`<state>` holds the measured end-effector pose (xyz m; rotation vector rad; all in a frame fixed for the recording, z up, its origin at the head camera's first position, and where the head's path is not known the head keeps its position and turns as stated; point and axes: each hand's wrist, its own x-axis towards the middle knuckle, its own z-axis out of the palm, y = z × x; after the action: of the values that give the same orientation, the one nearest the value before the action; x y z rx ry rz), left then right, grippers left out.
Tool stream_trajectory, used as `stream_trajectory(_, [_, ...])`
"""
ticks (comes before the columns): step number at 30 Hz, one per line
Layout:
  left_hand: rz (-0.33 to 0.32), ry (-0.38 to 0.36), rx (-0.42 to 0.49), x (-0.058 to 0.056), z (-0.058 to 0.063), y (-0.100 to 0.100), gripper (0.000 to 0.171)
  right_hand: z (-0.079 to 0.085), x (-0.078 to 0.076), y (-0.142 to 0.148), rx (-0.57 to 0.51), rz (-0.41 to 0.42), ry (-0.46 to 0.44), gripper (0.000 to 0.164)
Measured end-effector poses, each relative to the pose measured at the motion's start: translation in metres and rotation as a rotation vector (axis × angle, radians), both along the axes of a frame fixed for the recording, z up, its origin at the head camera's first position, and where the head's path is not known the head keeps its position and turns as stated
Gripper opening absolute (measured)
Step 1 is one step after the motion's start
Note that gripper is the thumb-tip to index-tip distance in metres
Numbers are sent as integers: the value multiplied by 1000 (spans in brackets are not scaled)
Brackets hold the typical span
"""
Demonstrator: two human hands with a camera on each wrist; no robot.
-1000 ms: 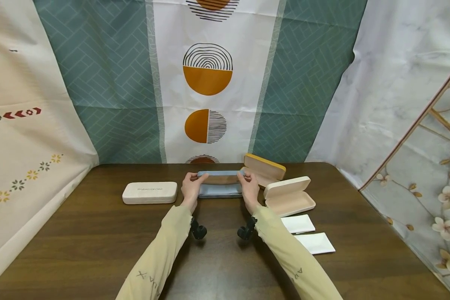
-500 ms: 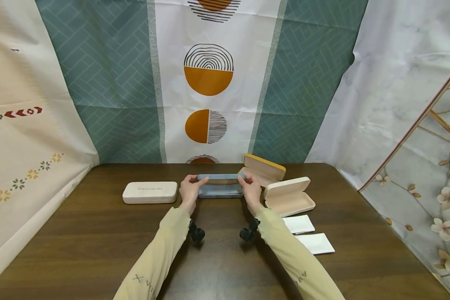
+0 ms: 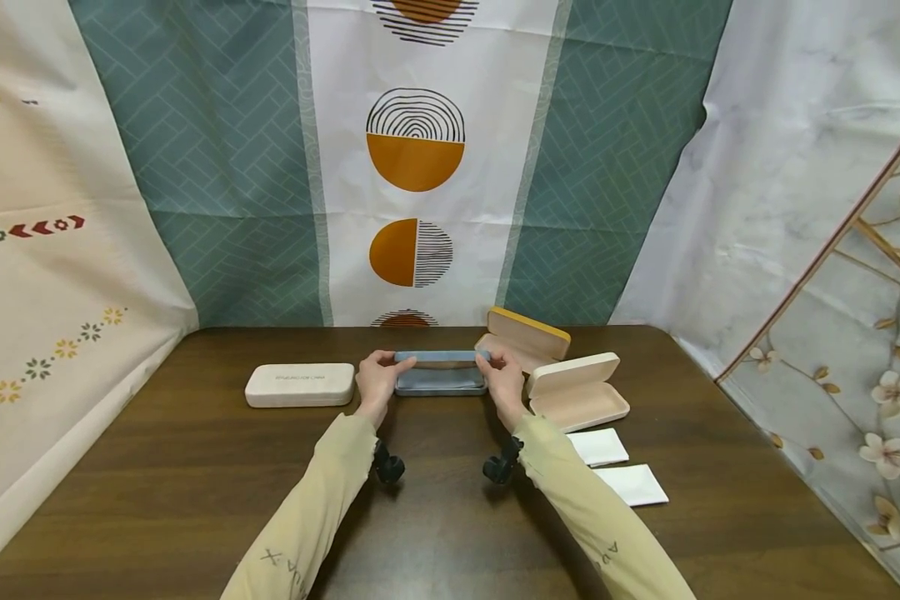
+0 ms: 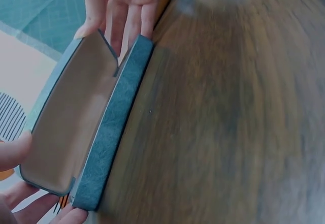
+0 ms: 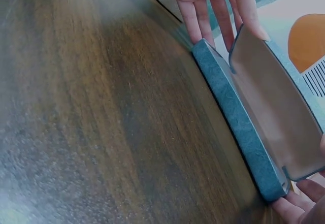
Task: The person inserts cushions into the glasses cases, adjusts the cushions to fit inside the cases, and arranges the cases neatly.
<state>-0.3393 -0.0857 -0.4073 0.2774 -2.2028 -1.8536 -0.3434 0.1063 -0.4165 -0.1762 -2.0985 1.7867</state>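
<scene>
A blue glasses case (image 3: 441,387) with a beige-lined lid rests on the table, its lid partly raised. My left hand (image 3: 376,382) grips the case's left end, thumb on the lid's edge and fingers along the end. At the other end my right hand (image 3: 504,385) holds it the same way, its thumb on the lid's front corner. In the left wrist view the lid's inside (image 4: 71,112) shows between both hands. The right wrist view shows the blue front wall (image 5: 238,117) flat on the wood. The case's bottom inside is mostly hidden there.
A closed white glasses case (image 3: 300,386) lies to the left. On the right stand an open yellow case (image 3: 528,337) and an open cream case (image 3: 579,392). Two white folded cloths (image 3: 598,447) lie nearer me on the dark wooden table (image 3: 195,500).
The blue case's lid has come down somewhat over the last second, with both thumbs on its edge. The forearms have spread slightly apart. The other cases stay in place.
</scene>
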Motion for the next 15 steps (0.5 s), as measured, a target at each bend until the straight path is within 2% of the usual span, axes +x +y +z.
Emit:
stream_trajectory(2, [-8, 1, -6, 1, 0, -1, 41, -1, 0, 0, 11, 4, -6, 19])
stream_trajectory(9, [-52, 17, 57, 0, -2, -6, 40, -3, 1, 2, 1, -3, 16, 18])
stream_trajectory(13, [-30, 24, 33, 1, -5, -5, 39, -5, 2, 2, -15, -15, 25, 18])
stream_trajectory(15, [-12, 33, 12, 2, -8, -4, 37, -7, 4, 2, -70, 13, 10, 19])
